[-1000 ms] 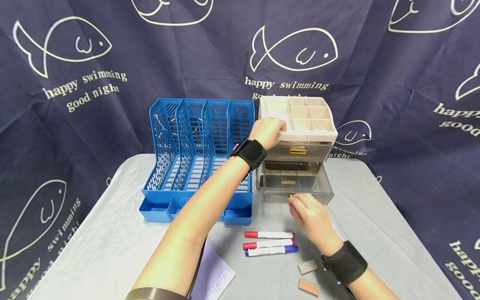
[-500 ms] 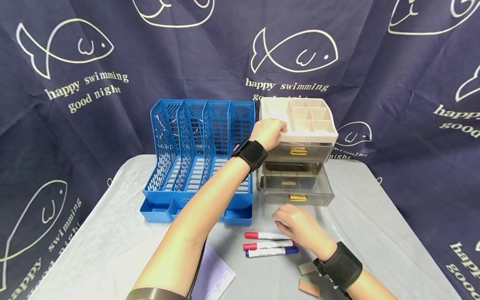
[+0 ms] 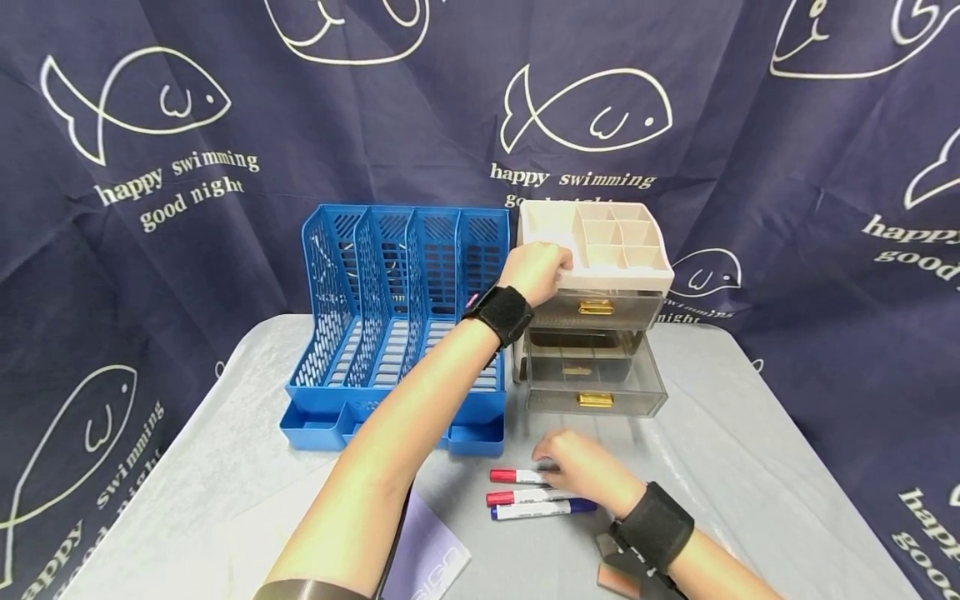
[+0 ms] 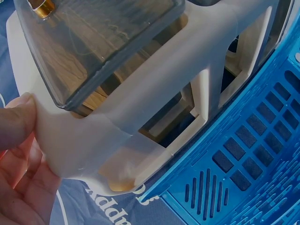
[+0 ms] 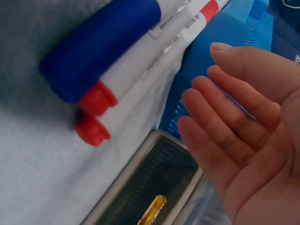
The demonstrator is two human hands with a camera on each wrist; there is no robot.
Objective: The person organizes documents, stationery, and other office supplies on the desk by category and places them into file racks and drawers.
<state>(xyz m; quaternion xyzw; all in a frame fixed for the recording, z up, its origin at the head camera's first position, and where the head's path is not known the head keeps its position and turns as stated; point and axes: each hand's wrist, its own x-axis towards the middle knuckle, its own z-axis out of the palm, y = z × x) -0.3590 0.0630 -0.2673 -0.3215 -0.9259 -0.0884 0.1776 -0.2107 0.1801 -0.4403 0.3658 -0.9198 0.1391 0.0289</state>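
My left hand grips the front rim of the white desktop drawer organizer, fingers over the top compartment's edge. Its thumb lies against the white shell in the left wrist view. The organizer's lower smoky drawer, with a gold handle, is pulled out. My right hand is above the markers, fingers loosely spread and holding nothing in the right wrist view. Under and beside it lie two red-capped markers and a blue-capped marker, side by side on the table.
A blue file rack with upright dividers stands left of the organizer. Near the front lie a purple booklet and an orange block with a grey one, both partly behind the right wrist. A fish-print curtain hangs behind.
My right hand has let go of the lower drawer's handle and moved down and left to above the markers. The drawer stays pulled out. My left hand keeps its grip on the organizer.
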